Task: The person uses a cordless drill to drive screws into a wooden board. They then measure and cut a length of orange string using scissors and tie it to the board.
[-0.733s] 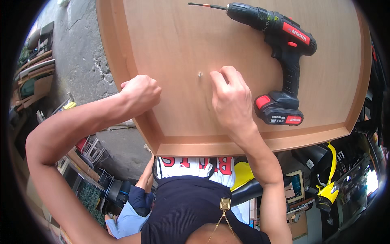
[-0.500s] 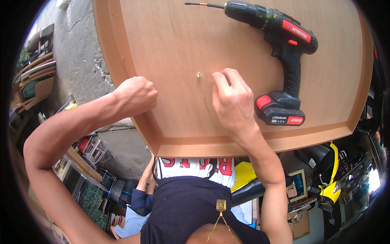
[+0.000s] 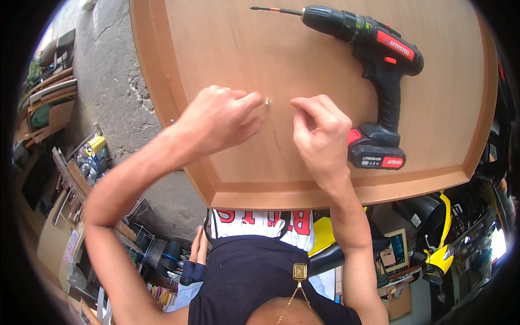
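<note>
Left hand (image 3: 230,116), head view: unclenched from a fist and brought beside the small metal piece (image 3: 267,101); fingers seemed parted.
Right hand (image 3: 319,124): fingertips drawn together; contents could not be told.
Metal piece: flanked by both hands on the wooden panel (image 3: 260,168), at the right hand's ten o'clock.
Drill (image 3: 387,100): laid at the right hand's two o'clock, marked in white on red.
White garment (image 3: 244,221): printed with red letters.

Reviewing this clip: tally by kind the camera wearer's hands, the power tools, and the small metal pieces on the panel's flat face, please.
Hands: 2 (left hand, right hand)
Cordless drill, counted with its fitted bit: 1
Small metal piece: 1
Total: 4
</note>
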`<state>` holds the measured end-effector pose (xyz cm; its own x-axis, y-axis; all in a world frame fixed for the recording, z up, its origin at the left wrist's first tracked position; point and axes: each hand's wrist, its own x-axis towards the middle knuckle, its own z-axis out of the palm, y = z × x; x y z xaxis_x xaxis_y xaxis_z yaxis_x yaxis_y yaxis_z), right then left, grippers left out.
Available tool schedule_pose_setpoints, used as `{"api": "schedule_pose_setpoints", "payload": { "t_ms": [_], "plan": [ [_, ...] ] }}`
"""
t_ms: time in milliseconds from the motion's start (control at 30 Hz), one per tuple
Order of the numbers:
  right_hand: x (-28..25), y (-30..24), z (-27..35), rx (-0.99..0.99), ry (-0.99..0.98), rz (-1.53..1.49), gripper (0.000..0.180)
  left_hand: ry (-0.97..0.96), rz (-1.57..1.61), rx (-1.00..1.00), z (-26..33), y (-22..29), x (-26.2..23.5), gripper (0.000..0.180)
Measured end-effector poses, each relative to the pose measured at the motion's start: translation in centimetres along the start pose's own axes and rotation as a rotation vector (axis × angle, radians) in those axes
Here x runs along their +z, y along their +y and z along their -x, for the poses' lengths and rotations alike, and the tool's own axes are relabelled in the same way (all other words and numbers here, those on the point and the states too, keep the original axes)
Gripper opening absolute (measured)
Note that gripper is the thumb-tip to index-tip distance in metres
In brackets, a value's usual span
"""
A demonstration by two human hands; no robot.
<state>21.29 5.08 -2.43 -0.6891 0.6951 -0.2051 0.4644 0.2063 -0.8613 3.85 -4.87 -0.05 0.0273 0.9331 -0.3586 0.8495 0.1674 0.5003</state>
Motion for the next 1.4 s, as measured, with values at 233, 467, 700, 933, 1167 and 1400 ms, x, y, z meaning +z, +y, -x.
{"api": "schedule_pose_setpoints", "payload": {
  "t_ms": [233, 467, 700, 933, 1167, 1400],
  "plan": [
    [0.6, -0.4, 1.0, -0.017, 0.112, -0.13, 0.019, 0.545, 0.054, -0.068, 0.6, 1.9, 5.3, 0.021],
    [2.0, -0.5, 2.0, 0.071, -0.004, -0.554, 0.015, 0.652, 1.104, -0.388, 2.1, 4.0, 5.6, 0.011],
    [3.4, -3.1, 2.9, 0.119, -0.109, -0.702, 0.023, 0.821, 1.676, -0.368, 5.3, 5.2, 7.3, 0.015],
    [5.5, -5.5, 3.5, -0.297, -0.211, -0.356, 0.048, 0.74, 2.113, -0.447, 9.4, 3.8, 6.0, 0.012],
    [6.5, -8.7, 4.8, -0.179, -0.286, -0.297, 0.062, 0.772, 1.924, -0.416, 12.6, 3.5, 6.1, 0.013],
    [8.3, -10.6, 5.3, 0.236, -0.369, -0.608, 0.031, 0.809, 1.856, -0.447, 14.6, 2.2, 4.7, 0.018]
  ]
}}
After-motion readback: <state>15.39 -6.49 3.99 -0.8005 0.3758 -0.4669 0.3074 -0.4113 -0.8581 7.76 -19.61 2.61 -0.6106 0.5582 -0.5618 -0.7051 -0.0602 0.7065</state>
